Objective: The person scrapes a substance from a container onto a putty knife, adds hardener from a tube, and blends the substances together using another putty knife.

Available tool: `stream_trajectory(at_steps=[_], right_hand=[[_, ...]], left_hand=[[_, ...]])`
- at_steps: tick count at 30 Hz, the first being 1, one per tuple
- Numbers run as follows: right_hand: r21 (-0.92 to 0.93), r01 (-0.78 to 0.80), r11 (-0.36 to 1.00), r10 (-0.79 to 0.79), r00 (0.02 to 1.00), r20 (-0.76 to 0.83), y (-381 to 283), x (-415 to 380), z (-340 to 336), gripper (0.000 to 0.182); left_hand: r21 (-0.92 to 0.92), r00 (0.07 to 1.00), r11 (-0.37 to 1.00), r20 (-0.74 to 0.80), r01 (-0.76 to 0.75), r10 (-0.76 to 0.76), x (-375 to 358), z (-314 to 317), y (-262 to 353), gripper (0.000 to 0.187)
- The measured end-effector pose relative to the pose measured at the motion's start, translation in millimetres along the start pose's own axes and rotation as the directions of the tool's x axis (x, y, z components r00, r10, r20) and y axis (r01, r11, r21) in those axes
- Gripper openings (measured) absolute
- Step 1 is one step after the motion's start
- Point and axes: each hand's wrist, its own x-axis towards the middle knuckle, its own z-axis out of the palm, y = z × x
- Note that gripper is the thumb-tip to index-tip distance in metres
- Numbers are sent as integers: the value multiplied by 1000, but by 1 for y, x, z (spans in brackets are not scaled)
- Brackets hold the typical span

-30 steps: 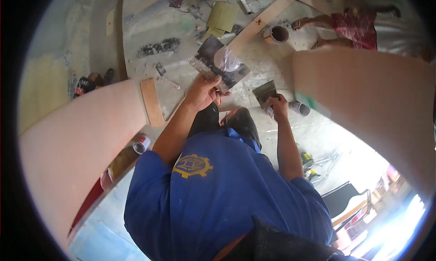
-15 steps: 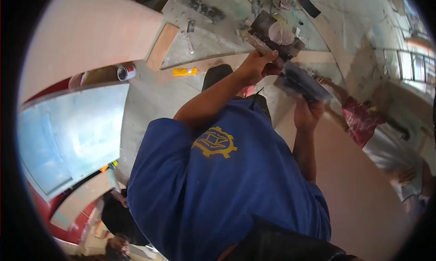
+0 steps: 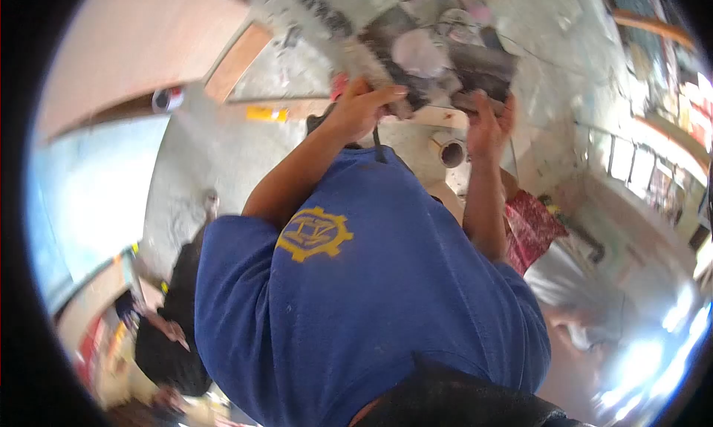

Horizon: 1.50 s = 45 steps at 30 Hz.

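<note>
Shifted from below to just right of the putty-laden metal plate (image 3: 386, 37), the broad scraper (image 3: 483, 67) is gripped by the right hand's (image 3: 490, 128) bent fingers; the plate is clasped by the left hand (image 3: 364, 111), thumb over its edge.

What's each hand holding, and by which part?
Left hand: a dark flat plate with a pale lump, by its near edge. Right hand: a dark flat blade, also by its near edge.

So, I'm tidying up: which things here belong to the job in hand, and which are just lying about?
In use:
- dark plate in left hand
- pale lump on it
- dark blade in right hand

Apparently lying about:
- wooden board
- yellow packet
- can
</note>
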Motion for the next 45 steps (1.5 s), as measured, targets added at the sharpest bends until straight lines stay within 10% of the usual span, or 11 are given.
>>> stream_trajectory(at_steps=[12,15,18,19,23,29,32,35,39,45], right_hand=[[152,338,929,-338,941,-29,-84,68,34,32],[22,428,904,-428,904,3,-97,99,21,35],[-566,441,697,-454,882,128,-97,95,48,41],[-442,450,776,-443,888,127,-88,107,30,44],[-604,684,408,-602,700,385,-126,118,-7,42],[-926,344,156,-290,912,290,-103,110,-32,45],[-834,-107,542,-248,927,-280,-60,121,-47,40],[-171,54,984,-155,732,-664,-37,95,-36,32],[-276,421,864,-475,499,-725,-60,169,48,38],[-836,29,547,-735,495,-463,-62,244,95,33]], left_hand=[[105,986,991,151,-82,66,75,102,98,25],[107,978,993,208,-45,21,112,131,107,26],[105,964,991,262,-80,50,132,99,127,34],[132,966,985,250,-107,72,142,116,125,37],[313,955,947,295,-78,-19,159,156,124,47],[415,838,909,483,36,-253,190,183,124,52],[382,783,924,567,25,-256,237,200,117,39],[467,720,860,524,205,-455,284,209,117,26],[603,536,616,339,507,-773,396,222,110,29],[747,447,468,255,472,-857,415,227,69,38]])
